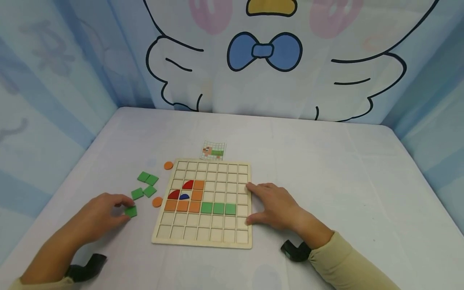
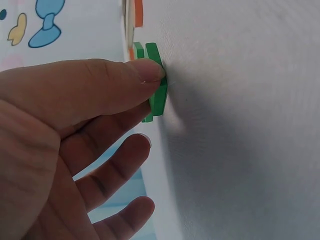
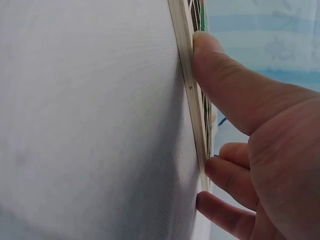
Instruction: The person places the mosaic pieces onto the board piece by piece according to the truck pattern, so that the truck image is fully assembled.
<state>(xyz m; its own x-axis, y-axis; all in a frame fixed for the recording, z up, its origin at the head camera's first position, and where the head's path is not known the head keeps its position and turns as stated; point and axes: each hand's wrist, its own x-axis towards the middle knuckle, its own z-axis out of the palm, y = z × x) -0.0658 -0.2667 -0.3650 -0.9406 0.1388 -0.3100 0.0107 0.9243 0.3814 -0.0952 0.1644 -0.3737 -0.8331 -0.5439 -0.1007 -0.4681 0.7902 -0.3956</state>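
My left hand (image 1: 98, 217) pinches a green square tile (image 1: 131, 211) between thumb and forefinger, low over the white table. In the left wrist view the thumb lies across the near face of that tile (image 2: 158, 97), and its other fingers are spread loosely below. My right hand (image 1: 278, 206) rests at the right edge of a wooden grid board (image 1: 201, 244), thumb and forefinger touching the rim apart from each other. On the board lie orange squares (image 1: 182, 206), red quarter-round pieces (image 1: 187, 185), a blue half-round piece (image 1: 184, 197) and a row of three green squares (image 1: 218, 208).
Several loose green squares (image 1: 149, 191) lie left of the board, with two orange discs (image 1: 157, 201) near its left edge. A small picture card (image 1: 213, 151) lies behind the board. A printed curtain (image 1: 264, 80) hangs beyond the table's far edge.
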